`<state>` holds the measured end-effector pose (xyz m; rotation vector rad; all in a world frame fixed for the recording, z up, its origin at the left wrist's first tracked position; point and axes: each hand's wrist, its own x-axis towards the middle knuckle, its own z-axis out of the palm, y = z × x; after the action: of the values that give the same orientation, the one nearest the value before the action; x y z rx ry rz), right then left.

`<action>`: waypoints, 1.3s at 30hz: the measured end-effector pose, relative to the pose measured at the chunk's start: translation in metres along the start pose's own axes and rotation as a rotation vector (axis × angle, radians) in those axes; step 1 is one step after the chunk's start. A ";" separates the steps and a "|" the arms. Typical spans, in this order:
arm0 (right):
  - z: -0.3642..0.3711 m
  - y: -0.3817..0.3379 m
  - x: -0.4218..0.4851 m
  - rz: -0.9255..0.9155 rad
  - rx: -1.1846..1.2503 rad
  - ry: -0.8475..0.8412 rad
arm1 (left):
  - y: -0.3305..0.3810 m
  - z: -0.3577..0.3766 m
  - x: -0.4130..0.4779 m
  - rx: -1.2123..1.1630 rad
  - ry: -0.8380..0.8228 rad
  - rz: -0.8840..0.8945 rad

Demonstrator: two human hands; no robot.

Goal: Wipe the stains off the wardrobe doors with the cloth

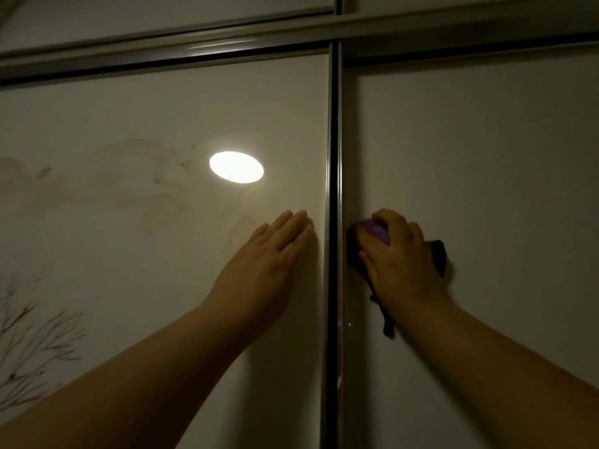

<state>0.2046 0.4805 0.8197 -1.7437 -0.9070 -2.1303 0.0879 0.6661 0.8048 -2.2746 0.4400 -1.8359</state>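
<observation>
Right of centre, the right hand bunches the soft, light purple cloth against the right door, best gripped wadded, while the left hand presses flat, fingers together.

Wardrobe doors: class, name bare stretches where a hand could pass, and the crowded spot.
Free: right door above the right hand; left door between the light reflection and top rail. Crowded: beside the centre frame, with left hand and cloth.
</observation>
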 end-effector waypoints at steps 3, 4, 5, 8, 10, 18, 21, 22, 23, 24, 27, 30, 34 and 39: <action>-0.003 0.002 -0.025 -0.041 -0.039 -0.070 | 0.001 -0.001 -0.006 -0.020 -0.006 0.013; -0.004 0.003 -0.027 -0.046 -0.033 -0.073 | -0.001 -0.001 -0.008 -0.028 -0.012 0.014; -0.006 0.002 -0.026 -0.075 -0.049 -0.057 | -0.003 -0.002 -0.009 -0.039 -0.014 0.012; -0.010 -0.004 0.002 0.078 0.101 0.044 | -0.014 -0.011 -0.011 -0.057 0.003 0.019; -0.015 -0.005 0.036 0.239 0.127 0.205 | -0.029 -0.018 -0.011 -0.064 0.010 0.012; -0.026 -0.067 0.128 0.220 0.157 0.238 | -0.092 -0.039 -0.023 -0.059 0.055 0.008; -0.005 -0.090 0.096 0.232 0.028 0.023 | -0.105 -0.041 -0.033 -0.064 0.056 0.016; -0.001 -0.095 0.082 0.206 -0.057 -0.012 | -0.108 -0.041 -0.036 -0.072 0.053 0.012; 0.001 -0.096 0.071 0.189 -0.106 -0.019 | -0.112 -0.042 -0.038 -0.078 0.048 0.010; 0.001 -0.097 0.059 0.179 -0.141 -0.028 | -0.114 -0.042 -0.040 -0.081 0.040 0.010; 0.002 -0.102 0.038 0.143 -0.200 -0.041 | -0.123 -0.042 -0.045 -0.090 0.037 0.020; 0.004 -0.103 0.045 0.125 -0.223 -0.054 | -0.129 -0.042 -0.046 -0.104 0.035 0.033; 0.009 -0.111 0.084 0.160 -0.221 -0.041 | -0.136 -0.044 -0.040 -0.112 0.002 0.023; 0.033 -0.115 0.112 0.296 -0.099 0.122 | -0.146 -0.044 -0.034 -0.138 0.027 0.011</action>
<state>0.1391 0.6112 0.8939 -1.6515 -0.4845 -2.0865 0.0545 0.8171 0.8303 -2.3316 0.6005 -1.8877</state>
